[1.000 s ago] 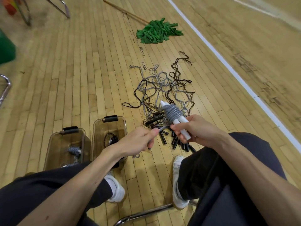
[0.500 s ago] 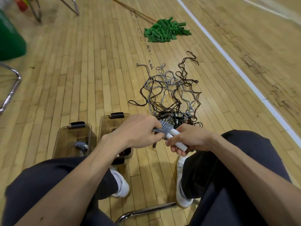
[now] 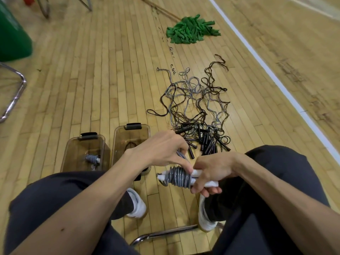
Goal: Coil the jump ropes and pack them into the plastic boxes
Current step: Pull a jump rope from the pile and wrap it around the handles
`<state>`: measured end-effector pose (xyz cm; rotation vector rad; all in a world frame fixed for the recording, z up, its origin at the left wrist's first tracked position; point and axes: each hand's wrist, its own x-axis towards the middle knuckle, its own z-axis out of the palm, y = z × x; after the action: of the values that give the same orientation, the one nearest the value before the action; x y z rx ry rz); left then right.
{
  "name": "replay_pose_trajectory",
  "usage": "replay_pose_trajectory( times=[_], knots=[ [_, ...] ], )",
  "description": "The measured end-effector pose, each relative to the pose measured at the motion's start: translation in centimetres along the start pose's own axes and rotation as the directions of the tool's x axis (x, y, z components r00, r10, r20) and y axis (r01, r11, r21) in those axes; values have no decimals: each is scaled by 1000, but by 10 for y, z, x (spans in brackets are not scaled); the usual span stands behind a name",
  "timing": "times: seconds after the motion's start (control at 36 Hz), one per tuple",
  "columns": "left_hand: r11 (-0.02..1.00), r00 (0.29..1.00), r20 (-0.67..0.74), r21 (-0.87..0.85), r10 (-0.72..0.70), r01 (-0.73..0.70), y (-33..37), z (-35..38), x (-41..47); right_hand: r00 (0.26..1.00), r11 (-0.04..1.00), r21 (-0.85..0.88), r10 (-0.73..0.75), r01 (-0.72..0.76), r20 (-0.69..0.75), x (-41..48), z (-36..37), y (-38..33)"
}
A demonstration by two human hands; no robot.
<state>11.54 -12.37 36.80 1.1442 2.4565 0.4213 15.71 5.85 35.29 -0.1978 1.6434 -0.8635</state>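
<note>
Rightward, rope tangle (image 3: pixel 199 129), then white line (image 3: pixel 266 67).

The left hand (image 3: pixel 161 150) covers its own fingertips and the near right corner of the right box (image 3: pixel 120 140), so most of that box's contents are hidden. The grey rope (image 3: pixel 179 178) and the right hand (image 3: pixel 215 170) conceal the middle of the white handles (image 3: pixel 211 184). The picture's left edge cuts off the green bin (image 3: pixel 12 37), and the top edge cuts off the mop pole (image 3: pixel 158 9). The ropes in the floor pile (image 3: pixel 195 107) are too tangled to count.

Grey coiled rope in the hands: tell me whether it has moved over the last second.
Yes, nearer the camera: the grey coiled rope went from level with the right plastic box's far rim to beside its near end.
</note>
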Motion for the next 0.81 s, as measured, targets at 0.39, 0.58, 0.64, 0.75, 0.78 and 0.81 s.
replay_pose_trajectory(
  times=[0.39, 0.58, 0.64, 0.75, 0.78, 0.81],
  knots=[
    [615, 983, 156, -767, -98, 183, 9, -1, 9, 921, 868, 385, -377, 313, 102, -19, 4, 10],
    [467, 909, 213, -803, -358, 371, -15, 28, 10, 853, 683, 529, -489, 504, -181, -21, -1, 3],
    [467, 937, 117, -842, -330, 269, 2, 20, 14, 849, 681, 507, -447, 528, -284, -19, -3, 3],
    [358, 918, 70, -907, -391, 222, 7, 22, 19, 836, 716, 449, -371, 535, -404, -20, -4, 5],
    [321, 904, 92, -916, -417, 241, 7, 24, 20, 833, 719, 445, -355, 534, -425, -20, -5, 5],
    [295, 910, 113, -924, -399, 244, 8, 23, 20, 827, 719, 444, -338, 534, -448, -21, -6, 5]
  ],
)
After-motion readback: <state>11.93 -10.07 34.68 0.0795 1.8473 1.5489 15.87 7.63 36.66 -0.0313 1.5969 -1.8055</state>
